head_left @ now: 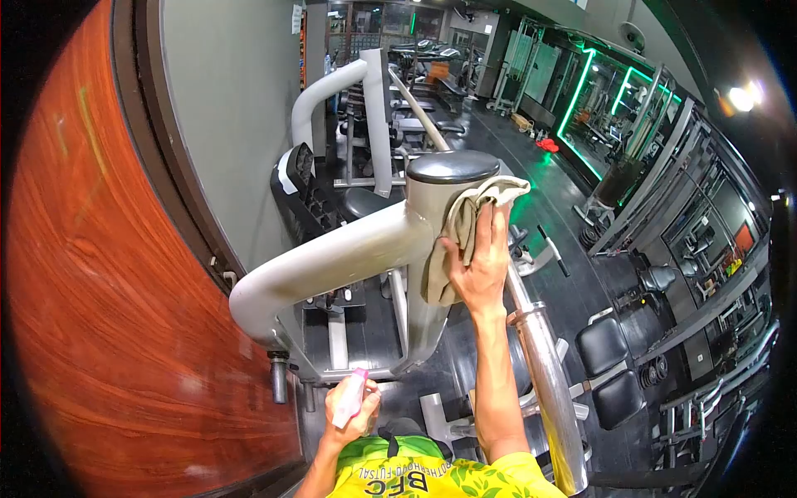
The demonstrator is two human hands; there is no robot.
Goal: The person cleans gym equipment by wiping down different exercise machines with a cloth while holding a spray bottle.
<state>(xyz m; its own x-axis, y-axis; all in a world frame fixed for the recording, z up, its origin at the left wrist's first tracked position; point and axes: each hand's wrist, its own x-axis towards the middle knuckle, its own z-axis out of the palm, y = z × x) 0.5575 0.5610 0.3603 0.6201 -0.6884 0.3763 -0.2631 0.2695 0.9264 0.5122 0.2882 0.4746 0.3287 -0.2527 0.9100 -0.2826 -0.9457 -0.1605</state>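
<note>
My right hand [481, 278] presses a beige cloth [438, 270] against the side of a thick grey upright post. The cloth is bunched at the top and hangs down past my thumb. This post belongs to a gym machine frame [344, 253] with a curved tube running to the left. A round black cap [453, 167] covers the top of the post. Low in front of my body, my left hand [368, 412] is wrapped around a spray bottle with a pink and white head [352, 397]. The bottle's lower part is hidden.
A wooden door [124, 290] stands close on my left. To the right, a shiny metal bar sleeve [548, 390] slopes down beside my forearm. Black padded seats [602, 344] and weight machines line the right side. Dark floor [498, 137] runs back between the machines.
</note>
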